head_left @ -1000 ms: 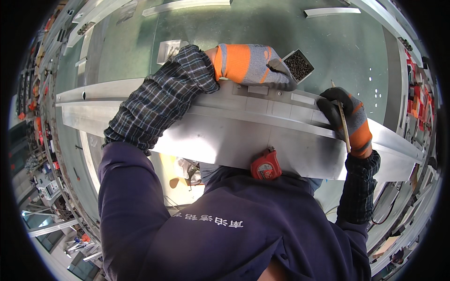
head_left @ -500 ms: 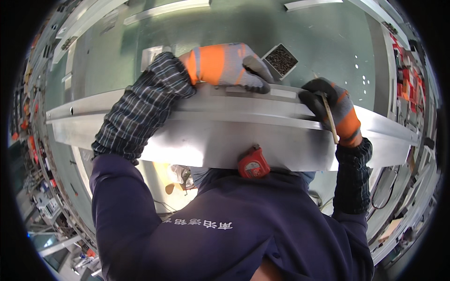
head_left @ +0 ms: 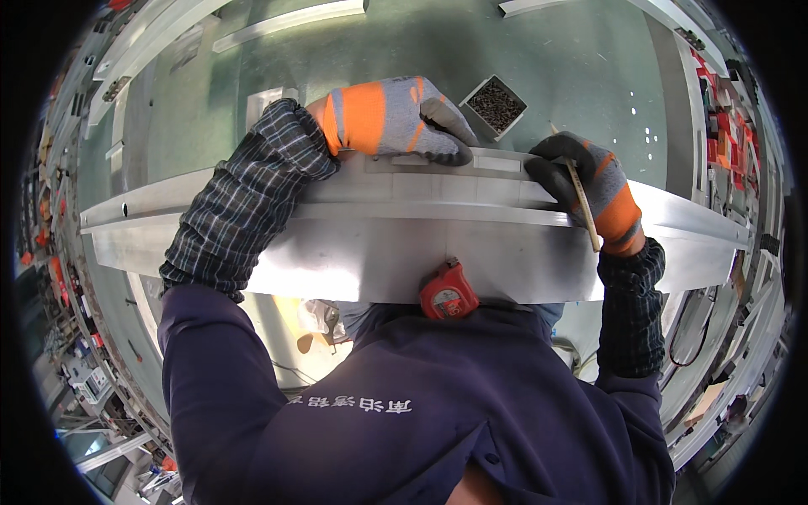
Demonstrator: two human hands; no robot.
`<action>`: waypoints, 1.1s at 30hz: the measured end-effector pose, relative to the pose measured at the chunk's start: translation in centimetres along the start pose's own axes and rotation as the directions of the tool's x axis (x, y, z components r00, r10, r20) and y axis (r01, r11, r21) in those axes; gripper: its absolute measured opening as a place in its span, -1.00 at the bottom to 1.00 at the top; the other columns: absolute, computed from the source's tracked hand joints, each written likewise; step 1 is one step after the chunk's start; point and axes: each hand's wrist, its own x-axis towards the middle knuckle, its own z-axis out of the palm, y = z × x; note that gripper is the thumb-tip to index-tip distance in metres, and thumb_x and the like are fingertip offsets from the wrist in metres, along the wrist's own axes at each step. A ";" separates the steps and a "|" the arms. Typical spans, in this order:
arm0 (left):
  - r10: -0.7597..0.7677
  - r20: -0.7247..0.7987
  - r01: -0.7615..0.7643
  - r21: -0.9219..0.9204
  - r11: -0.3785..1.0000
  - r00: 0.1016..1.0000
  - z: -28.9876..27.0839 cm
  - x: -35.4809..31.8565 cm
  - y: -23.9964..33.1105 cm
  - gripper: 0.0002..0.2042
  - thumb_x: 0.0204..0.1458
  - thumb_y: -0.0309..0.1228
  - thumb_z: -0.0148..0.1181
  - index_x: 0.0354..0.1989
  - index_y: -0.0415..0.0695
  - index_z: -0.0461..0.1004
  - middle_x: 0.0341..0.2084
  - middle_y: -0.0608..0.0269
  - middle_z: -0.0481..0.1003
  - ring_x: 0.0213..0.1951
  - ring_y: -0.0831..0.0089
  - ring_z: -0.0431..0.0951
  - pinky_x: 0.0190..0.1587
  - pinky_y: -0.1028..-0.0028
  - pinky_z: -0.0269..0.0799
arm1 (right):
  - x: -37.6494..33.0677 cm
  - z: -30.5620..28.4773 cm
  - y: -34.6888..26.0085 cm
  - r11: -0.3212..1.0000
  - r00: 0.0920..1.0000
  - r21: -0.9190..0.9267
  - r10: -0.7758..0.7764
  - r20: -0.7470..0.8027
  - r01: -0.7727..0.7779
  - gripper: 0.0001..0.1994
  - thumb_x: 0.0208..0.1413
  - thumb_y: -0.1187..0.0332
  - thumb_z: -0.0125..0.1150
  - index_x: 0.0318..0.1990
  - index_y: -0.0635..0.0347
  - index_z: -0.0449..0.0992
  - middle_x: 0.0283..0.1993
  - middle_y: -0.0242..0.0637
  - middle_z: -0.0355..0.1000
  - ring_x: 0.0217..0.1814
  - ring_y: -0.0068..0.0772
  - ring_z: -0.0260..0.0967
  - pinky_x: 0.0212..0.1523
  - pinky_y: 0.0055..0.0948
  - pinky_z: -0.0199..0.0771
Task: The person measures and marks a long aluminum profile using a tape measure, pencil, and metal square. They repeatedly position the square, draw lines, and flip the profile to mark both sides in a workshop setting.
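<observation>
A long silver aluminium profile (head_left: 396, 248) with raised ribs lies crosswise in front of my body. My left hand (head_left: 404, 118), in a grey and orange glove with dark fingertips, is closed over its far edge, left of centre. What its fingertips press against is partly hidden beneath the glove. Farther right, my right hand (head_left: 593, 181), gloved alike, is closed around a thin wooden pencil (head_left: 583, 204). The pencil slants across the fingers, and the dark fingertips rest at the profile's far edge. A red tape measure (head_left: 449, 290) sits at the profile's near edge, against my dark top.
Beyond the profile, a square tray (head_left: 495, 107) of small dark screws stands on the green tabletop (head_left: 581, 76). A white strip (head_left: 290, 23) lies at the far left, and several white dots mark the right. Red boxes (head_left: 730, 139) line the right side.
The whole view has shifted slightly. Both hands stay at about the same places along the profile, and the right one still grips the pencil.
</observation>
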 end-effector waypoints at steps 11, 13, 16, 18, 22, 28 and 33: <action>0.087 -0.010 -0.086 0.095 0.992 0.996 0.1 0.3 -0.6 -0.69 0.28 -0.40 0.41 0.14 -0.24 0.75 -0.04 0.07 0.79 -0.01 0.28 0.78 0.12 0.34 0.68 | -0.1 0.1 0.7 0.997 0.997 0.015 -0.078 -0.005 0.079 -0.78 0.33 0.29 0.53 -0.04 0.22 0.70 -0.24 -0.20 0.63 -0.27 -0.34 0.61 -0.23 -0.35 0.63; 0.074 -0.011 -0.072 0.108 0.992 0.997 0.1 0.3 -0.6 -0.69 0.28 -0.40 0.41 0.14 -0.24 0.75 -0.05 0.08 0.79 0.00 0.28 0.78 0.12 0.34 0.68 | 0.0 0.0 0.4 0.998 0.998 0.015 -0.069 0.001 0.069 -0.79 0.34 0.30 0.53 -0.04 0.23 0.70 -0.24 -0.21 0.63 -0.28 -0.34 0.61 -0.23 -0.35 0.64; 0.102 -0.017 -0.099 0.108 0.989 0.995 0.0 0.2 -0.6 -0.70 0.28 -0.40 0.41 0.13 -0.25 0.75 -0.05 0.08 0.79 -0.01 0.30 0.78 0.11 0.36 0.68 | 0.0 -0.1 0.4 0.998 0.998 -0.021 -0.064 0.015 0.064 -0.79 0.34 0.30 0.52 -0.05 0.23 0.70 -0.25 -0.22 0.63 -0.30 -0.34 0.60 -0.24 -0.35 0.63; 0.069 -0.018 -0.066 0.098 0.993 0.997 0.1 0.2 -0.5 -0.70 0.28 -0.41 0.40 0.13 -0.24 0.75 -0.06 0.09 0.80 -0.02 0.32 0.78 0.09 0.37 0.68 | 0.1 -0.1 0.4 0.996 0.998 -0.049 -0.067 0.016 0.068 -0.80 0.34 0.30 0.52 -0.06 0.23 0.70 -0.26 -0.22 0.63 -0.31 -0.33 0.60 -0.26 -0.34 0.63; 0.044 -0.019 -0.042 0.100 0.994 0.999 0.1 0.0 0.0 -0.70 0.28 -0.44 0.40 0.15 -0.24 0.75 -0.06 0.11 0.80 -0.05 0.36 0.78 0.05 0.38 0.69 | 0.1 0.0 0.3 0.986 0.993 -0.114 -0.120 0.008 0.120 -0.80 0.32 0.31 0.53 -0.08 0.23 0.70 -0.27 -0.21 0.63 -0.32 -0.34 0.61 -0.28 -0.33 0.62; -0.100 -0.007 0.100 0.103 0.990 0.995 0.1 -0.6 2.3 -0.68 0.32 -0.37 0.43 0.19 -0.20 0.74 -0.02 0.20 0.79 -0.10 0.49 0.75 -0.07 0.48 0.68 | 0.0 0.1 0.1 1.000 1.000 -0.015 0.004 -0.003 -0.004 -0.81 0.31 0.32 0.53 -0.09 0.23 0.70 -0.24 -0.19 0.65 -0.28 -0.30 0.63 -0.24 -0.32 0.64; -0.017 0.006 0.016 0.122 0.992 1.000 -0.1 -0.3 0.6 -0.67 0.34 -0.33 0.43 0.19 -0.19 0.74 -0.02 0.22 0.79 -0.15 0.54 0.73 -0.14 0.51 0.65 | 0.1 0.0 -0.2 0.999 0.999 -0.036 -0.034 -0.005 0.034 -0.80 0.31 0.32 0.55 -0.07 0.23 0.70 -0.22 -0.17 0.66 -0.25 -0.29 0.63 -0.22 -0.33 0.65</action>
